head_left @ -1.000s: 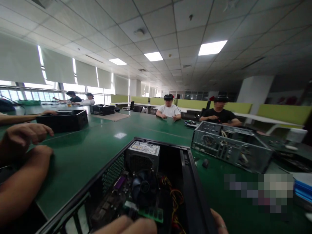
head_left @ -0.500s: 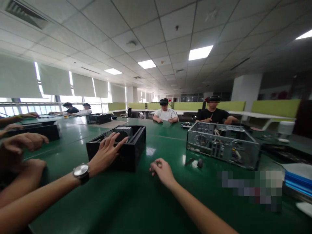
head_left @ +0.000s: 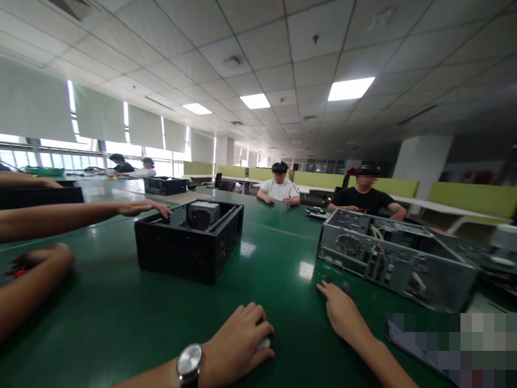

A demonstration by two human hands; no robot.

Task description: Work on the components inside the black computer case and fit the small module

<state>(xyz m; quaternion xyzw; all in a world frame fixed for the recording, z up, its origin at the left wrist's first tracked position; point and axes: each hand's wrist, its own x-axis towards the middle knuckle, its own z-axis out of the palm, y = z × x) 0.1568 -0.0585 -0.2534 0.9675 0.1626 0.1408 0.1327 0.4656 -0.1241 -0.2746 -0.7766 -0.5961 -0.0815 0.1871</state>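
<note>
Computer case (head_left: 175,250) stands uncovered on the table (head_left: 283,258), power supply (head_left: 202,214) in place; left hand (head_left: 240,337) curls nearer, right hand (head_left: 343,312) rests beside a small dark object (head_left: 347,288); I cannot tell either's grip.

ceiling panels (head_left: 351,89) leave glare on the table (head_left: 278,264), whose dim right end seems blurred.

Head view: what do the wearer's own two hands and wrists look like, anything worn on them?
Both hands are ungloved, and no sleeve shows on the visible forearms. The left hand has a wristwatch at its wrist: round, silver-toned case, pale dial, dark strap. The right hand has no watch or band visible at its wrist. I see no cables on either.
</note>
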